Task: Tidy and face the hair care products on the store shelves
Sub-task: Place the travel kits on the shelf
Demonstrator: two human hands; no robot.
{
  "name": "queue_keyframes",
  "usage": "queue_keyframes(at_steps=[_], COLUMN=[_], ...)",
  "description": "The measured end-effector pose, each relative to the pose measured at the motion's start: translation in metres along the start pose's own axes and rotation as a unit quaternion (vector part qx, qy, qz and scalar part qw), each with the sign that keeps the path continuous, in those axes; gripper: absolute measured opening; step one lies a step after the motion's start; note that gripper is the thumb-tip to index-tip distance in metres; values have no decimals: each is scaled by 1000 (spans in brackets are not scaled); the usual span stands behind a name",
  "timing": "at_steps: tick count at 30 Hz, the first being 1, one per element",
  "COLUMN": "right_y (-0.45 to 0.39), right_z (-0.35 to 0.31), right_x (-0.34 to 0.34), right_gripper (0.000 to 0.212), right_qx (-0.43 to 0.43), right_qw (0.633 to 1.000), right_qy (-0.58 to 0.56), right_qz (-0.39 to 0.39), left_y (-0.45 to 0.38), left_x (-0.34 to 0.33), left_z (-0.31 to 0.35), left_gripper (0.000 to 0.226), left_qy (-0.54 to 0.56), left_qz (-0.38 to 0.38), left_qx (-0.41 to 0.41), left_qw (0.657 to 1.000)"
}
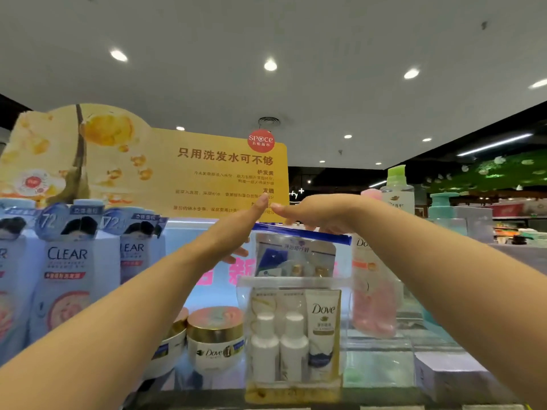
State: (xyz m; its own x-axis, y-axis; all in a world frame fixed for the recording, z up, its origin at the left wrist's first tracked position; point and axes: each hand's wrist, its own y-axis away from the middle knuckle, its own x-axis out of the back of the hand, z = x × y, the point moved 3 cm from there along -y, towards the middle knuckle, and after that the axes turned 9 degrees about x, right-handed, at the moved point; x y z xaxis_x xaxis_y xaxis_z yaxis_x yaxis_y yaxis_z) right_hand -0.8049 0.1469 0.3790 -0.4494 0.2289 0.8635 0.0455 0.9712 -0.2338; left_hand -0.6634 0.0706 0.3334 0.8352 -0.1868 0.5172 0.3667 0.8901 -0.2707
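Note:
Two clear Dove travel-kit pouches stand one behind the other on the shelf. The front pouch [293, 335] holds two white mini bottles and a Dove tube. The rear pouch [296, 253] has a blue zip strip along its top. My right hand [313, 213] reaches over that strip, its fingers curled down on the pouch's top edge. My left hand [236, 232] lies flat against the rear pouch's left side, fingers straight and thumb pointing up. The fingertips of both hands are partly hidden behind the pouch.
CLEAR shampoo bottles [66, 270] fill the left of the shelf. Gold-lidded Dove jars [214, 341] sit left of the pouches, and a pink Dove bottle [373, 291] stands to their right. A yellow sign [189, 173] rises behind. A white box [453, 374] sits at the lower right.

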Motion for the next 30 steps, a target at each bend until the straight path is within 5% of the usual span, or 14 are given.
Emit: queue_keyframes(at_steps=[10,20,30], right_y=[-16,-27,-20], right_z=[-5,-55,-105], right_x=[-1,9,-51], right_gripper=[66,74,71], right_qx=[7,71,103], right_qw=[997,984,992], right_qy=[-71,-80,-10], right_qz=[24,140,77], left_y=[-1,40,74], left_x=[-8,55,84], left_z=[8,36,-15], left_gripper=[88,75,85], left_qy=[59,38,-49], left_qz=[-6,124,133], left_qx=[-27,-92,12], left_qw=[998,987,990])
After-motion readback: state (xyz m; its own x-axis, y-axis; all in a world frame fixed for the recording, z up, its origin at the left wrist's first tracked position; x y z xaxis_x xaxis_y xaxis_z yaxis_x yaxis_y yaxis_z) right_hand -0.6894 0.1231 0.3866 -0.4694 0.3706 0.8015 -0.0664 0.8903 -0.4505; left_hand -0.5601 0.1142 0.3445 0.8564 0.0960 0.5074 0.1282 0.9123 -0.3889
